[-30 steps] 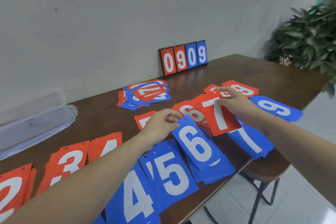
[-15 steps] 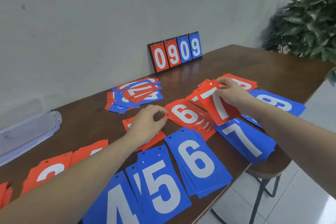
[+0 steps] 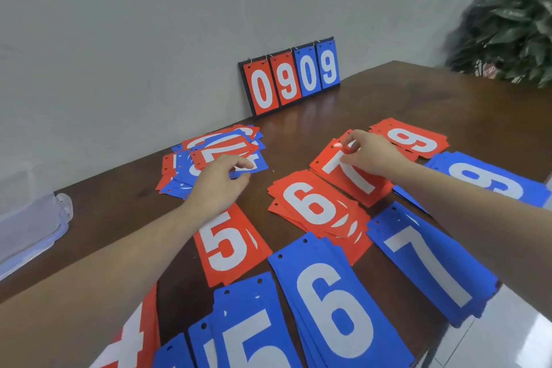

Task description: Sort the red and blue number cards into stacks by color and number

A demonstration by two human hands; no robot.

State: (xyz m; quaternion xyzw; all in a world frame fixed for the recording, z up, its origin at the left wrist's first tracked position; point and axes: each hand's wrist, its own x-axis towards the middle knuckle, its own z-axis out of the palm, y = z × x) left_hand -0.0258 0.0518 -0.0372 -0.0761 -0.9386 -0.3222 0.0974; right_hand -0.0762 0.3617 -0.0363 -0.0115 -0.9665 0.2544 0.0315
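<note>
On the brown wooden table (image 3: 433, 104), sorted stacks of number cards lie in rows. The left hand (image 3: 219, 185) reaches to the mixed pile of unsorted red and blue cards (image 3: 209, 155) at the far left, its fingers (image 3: 239, 163) curled and nearly closed over the pile's near right edge; whether they have actually pinched a card cannot be told. The right hand (image 3: 369, 155) rests on the red 7 stack (image 3: 352, 170), fingertips bent together at the top card's far end, touching it, though a real grip cannot be made out. Just left of that stack and nearer lies the red 6 stack (image 3: 316, 206), slightly fanned, and left of it the red 5 stack (image 3: 228, 245), partly under the left wrist. Along the near edge run the blue 5 stack (image 3: 254, 334), blue 6 stack (image 3: 331, 302) and blue 7 stack (image 3: 430, 266). Far right sit the red 9 stack (image 3: 413, 140) and, nearer, the blue 9 stack (image 3: 490, 179). A red 4 card (image 3: 134, 343) peeks out by the left forearm. A flip scoreboard (image 3: 291, 78) reading 0909 leans against the wall. A clear plastic box (image 3: 33, 224) lies at the left edge, a potted plant (image 3: 513, 24) at far right.
</note>
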